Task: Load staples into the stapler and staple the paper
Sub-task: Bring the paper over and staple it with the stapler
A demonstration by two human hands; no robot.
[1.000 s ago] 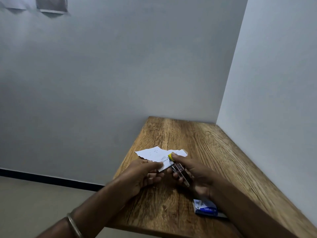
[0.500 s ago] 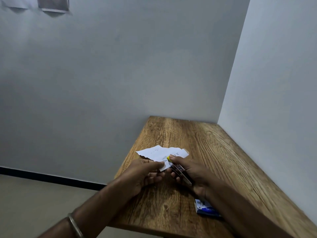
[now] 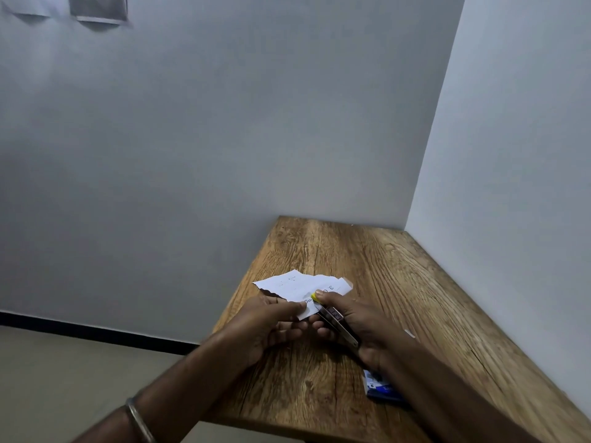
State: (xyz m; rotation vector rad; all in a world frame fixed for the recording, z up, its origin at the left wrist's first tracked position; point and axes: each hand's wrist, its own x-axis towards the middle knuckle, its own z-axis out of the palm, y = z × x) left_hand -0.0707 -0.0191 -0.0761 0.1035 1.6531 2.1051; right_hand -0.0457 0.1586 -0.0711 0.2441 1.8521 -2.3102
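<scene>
White torn paper (image 3: pixel 295 284) with printed text lies on the wooden counter (image 3: pixel 399 282), near its left edge, its near corner lifted. Left hand (image 3: pixel 265 327) pinches that near corner: thumb on top, fingers (image 3: pixel 289 330) curled underneath. Stapler (image 3: pixel 334 318), slim metal body with a yellow tip, sits just right of the left hand; the yellow tip touches the paper's near edge, over the printed text. Right hand (image 3: pixel 361 327) grips the stapler, thumb pressed on the yellow tip, fingers wrapped round the body below. Cannot tell whether the stapler mouth is closed on the sheet. Blue staple box (image 3: pixel 382 390) lies on the counter nearer the person than the stapler, partly hidden under the right forearm. Small pale scrap (image 3: pixel 410 333) on the wood just right of the right hand. Metal bangle (image 3: pixel 139 422) on the left wrist, well back from the paper. Counter sits in a corner of grey walls (image 3: pixel 224 139); grey picture (image 3: pixel 97 8) hangs high on the wall, far left of the paper.
</scene>
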